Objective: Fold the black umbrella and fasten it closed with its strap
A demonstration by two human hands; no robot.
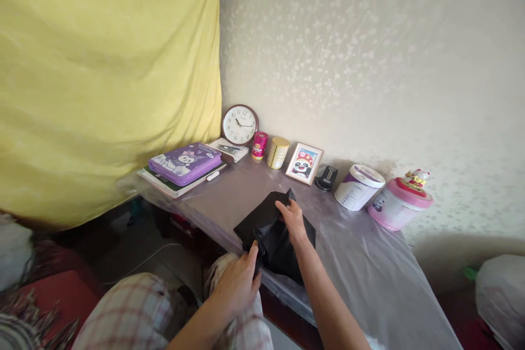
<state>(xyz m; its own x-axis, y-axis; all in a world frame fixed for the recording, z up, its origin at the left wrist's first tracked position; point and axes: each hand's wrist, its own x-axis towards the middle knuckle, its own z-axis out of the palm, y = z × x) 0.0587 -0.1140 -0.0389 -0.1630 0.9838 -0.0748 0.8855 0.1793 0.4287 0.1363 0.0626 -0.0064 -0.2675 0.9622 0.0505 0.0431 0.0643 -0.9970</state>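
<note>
A thin, creased black plastic bag [268,224] lies at the front edge of the table, part of it hanging toward my lap. My left hand [240,279] pinches its near edge between thumb and fingers, just off the table's edge. Over the bag's far side, my right hand [293,219] grips the black material near a corner that sticks up. Part of the bag is hidden under my right hand and forearm. Whether anything is inside the bag, I cannot tell.
Along the wall stand a round clock [240,124], a pink can [259,145], a yellow tin [278,153], a framed panda picture [304,163], a black device [327,178] and two tubs [360,188]. A purple zip case [186,163] rests on books at left.
</note>
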